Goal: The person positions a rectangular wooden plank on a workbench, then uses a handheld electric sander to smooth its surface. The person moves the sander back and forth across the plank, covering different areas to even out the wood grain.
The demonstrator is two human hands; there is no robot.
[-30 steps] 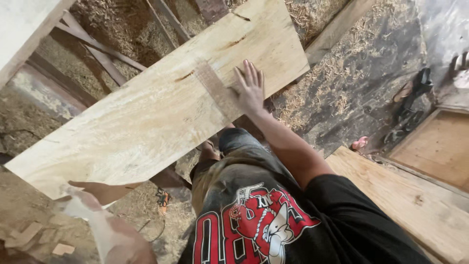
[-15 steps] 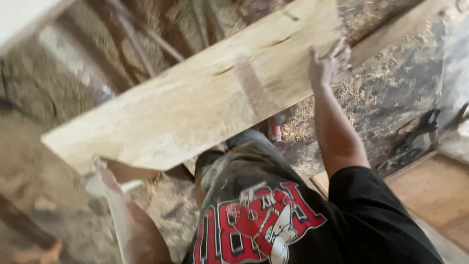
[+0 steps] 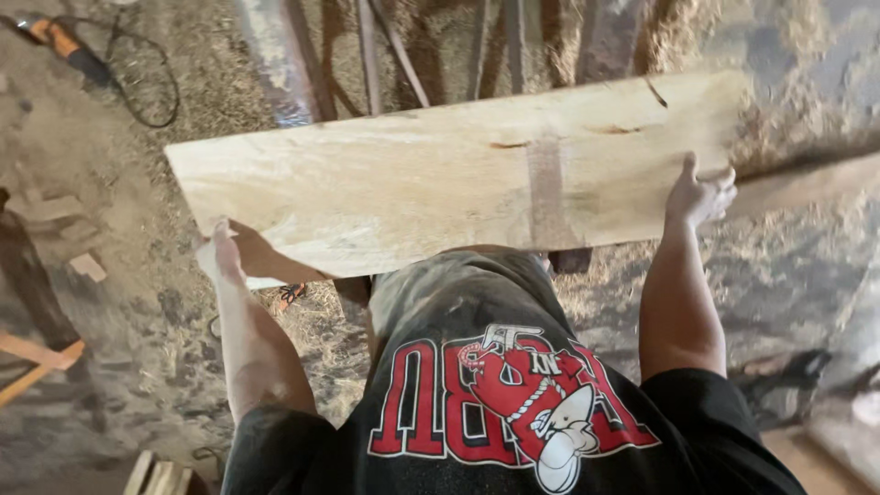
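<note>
Wooden plank point(image 3: 440, 188): left hand point(image 3: 225, 252) grips at 8 o'clock, right hand point(image 3: 698, 194) at 3 o'clock; better keep it level.

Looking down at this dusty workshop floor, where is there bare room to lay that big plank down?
The widest bare patch of floor lies left of the plank, between the power tool with its cord and the wood scraps. Another patch lies lower right, under the right hand. Behind the plank it is crowded with metal bars; sawdust heaps lie on the right.
</note>
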